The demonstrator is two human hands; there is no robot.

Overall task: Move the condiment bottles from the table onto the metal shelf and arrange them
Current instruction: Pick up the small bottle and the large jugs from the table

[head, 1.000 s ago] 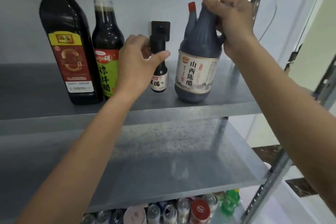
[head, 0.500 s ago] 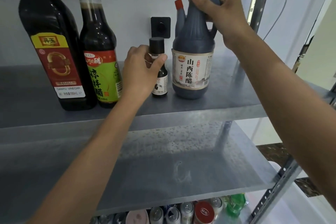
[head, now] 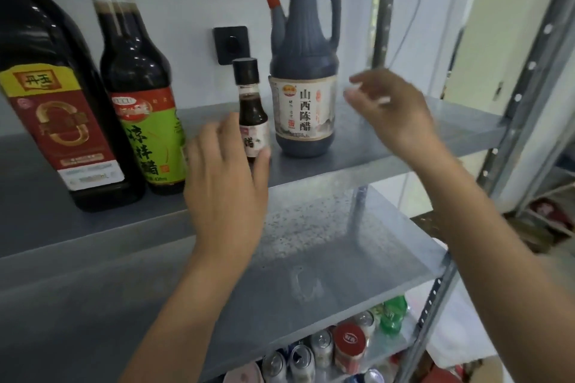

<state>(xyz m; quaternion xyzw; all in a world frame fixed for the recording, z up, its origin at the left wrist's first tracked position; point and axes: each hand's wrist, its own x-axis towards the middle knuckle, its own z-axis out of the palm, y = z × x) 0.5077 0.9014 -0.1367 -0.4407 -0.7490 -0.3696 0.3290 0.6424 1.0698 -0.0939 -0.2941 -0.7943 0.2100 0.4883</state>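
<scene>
Metal shelf [head: 389,141], left hand [head: 227,183] flat by small bottle [head: 252,112], right hand [head: 395,112] relaxed

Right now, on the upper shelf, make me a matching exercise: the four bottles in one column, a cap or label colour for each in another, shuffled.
1 handled jug
2 smallest bottle
3 far-left bottle
4 second bottle from left

A mostly green label
B black cap
C red cap
D red and yellow label

Pairs: 1-C, 2-B, 3-D, 4-A
</scene>
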